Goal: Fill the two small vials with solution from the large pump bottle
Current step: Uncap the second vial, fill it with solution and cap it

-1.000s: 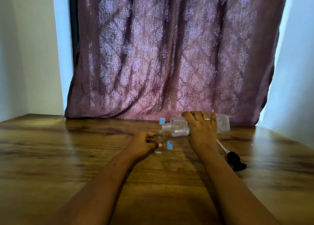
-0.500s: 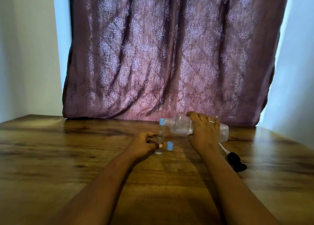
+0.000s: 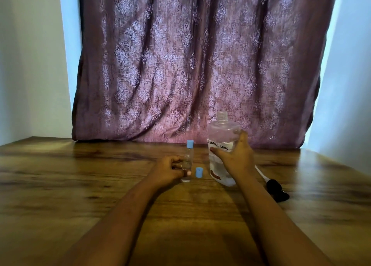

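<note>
Bottle [image 3: 222,145] now upright, part-full; left hand [image 3: 168,170] holds vial [image 3: 186,171].

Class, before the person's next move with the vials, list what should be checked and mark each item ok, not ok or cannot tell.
1. Large bottle upright, gripped by the right hand: ok.
2. Open vial upright on the table, steadied by the left hand: ok.
3. Loose blue cap standing close beside the open vial: ok.
4. Open vial filled enough: cannot tell, the liquid level is not readable.
5. Capped vial behind it closed: ok; whether it is filled: cannot tell.
6. Large bottle closed: not ok, its neck is open and the pump head lies on the table.
</note>
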{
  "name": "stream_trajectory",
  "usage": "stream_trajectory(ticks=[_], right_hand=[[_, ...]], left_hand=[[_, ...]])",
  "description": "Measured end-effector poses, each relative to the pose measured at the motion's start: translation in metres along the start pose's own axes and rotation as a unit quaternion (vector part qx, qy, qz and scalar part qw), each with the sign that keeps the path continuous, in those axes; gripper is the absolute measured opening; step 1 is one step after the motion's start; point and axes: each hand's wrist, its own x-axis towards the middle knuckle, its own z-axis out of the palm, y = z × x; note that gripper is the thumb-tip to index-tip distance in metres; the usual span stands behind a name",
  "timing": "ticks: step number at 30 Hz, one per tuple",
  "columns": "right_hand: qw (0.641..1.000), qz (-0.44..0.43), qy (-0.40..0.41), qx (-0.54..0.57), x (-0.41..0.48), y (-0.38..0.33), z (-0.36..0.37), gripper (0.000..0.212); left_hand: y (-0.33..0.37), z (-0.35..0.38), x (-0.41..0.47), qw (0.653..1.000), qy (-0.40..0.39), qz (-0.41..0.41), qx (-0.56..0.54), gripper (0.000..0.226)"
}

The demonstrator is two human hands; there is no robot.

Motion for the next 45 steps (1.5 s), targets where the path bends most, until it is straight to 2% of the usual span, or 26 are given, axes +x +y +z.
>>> stream_trajectory(ticks=[5, 10, 13, 15, 17, 18, 20, 23, 27, 30, 34, 45], right_hand=[[0.999, 0.038, 0.000, 0.035, 0.001, 0.006, -0.001, 0.075], [0.997, 0.054, 0.000, 0.061, 0.003, 0.009, -0.001, 0.090], [0.998, -0.005, 0.057, -0.030, -0.001, 0.001, -0.001, 0.102], [0.981, -0.074, 0.128, -0.124, -0.005, -0.007, -0.003, 0.090], [0.955, -0.167, 0.188, -0.159, -0.007, -0.013, -0.003, 0.061], [0.946, -0.211, 0.188, -0.158, -0.009, -0.016, -0.001, 0.046], [0.940, -0.275, 0.131, -0.153, -0.013, -0.022, 0.004, 0.025], [0.943, -0.288, 0.019, -0.166, -0.020, -0.029, 0.013, 0.018], [0.947, -0.179, -0.143, -0.225, -0.026, -0.031, 0.017, 0.020], [0.923, -0.102, -0.248, -0.276, -0.034, -0.027, 0.024, 0.030], [0.888, -0.113, -0.293, -0.336, -0.040, -0.023, 0.034, 0.039], [0.881, -0.071, -0.342, -0.319, -0.039, -0.014, 0.041, 0.017]], left_hand=[[-0.001, 0.000, 0.002, 1.000, 0.003, -0.012, -0.002, 0.033], [-0.003, 0.000, 0.003, 1.000, 0.001, -0.014, -0.006, 0.035], [-0.004, 0.001, 0.005, 1.000, 0.006, -0.014, -0.009, 0.031], [-0.003, 0.001, 0.005, 1.000, 0.007, -0.011, -0.006, 0.030], [-0.003, 0.001, 0.005, 1.000, 0.007, -0.010, -0.004, 0.030], [-0.004, 0.001, 0.005, 1.000, 0.009, -0.009, 0.000, 0.032], [-0.005, 0.001, 0.006, 1.000, 0.013, -0.004, 0.016, 0.032], [-0.007, 0.000, 0.009, 1.000, 0.015, -0.004, 0.014, 0.030], [-0.008, -0.001, 0.010, 1.000, 0.010, -0.006, 0.003, 0.025], [-0.008, 0.000, 0.011, 1.000, 0.010, 0.002, 0.001, 0.023], [-0.009, 0.001, 0.012, 1.000, 0.013, 0.008, 0.017, 0.025], [-0.010, 0.001, 0.012, 0.998, 0.014, 0.023, 0.058, 0.028]])
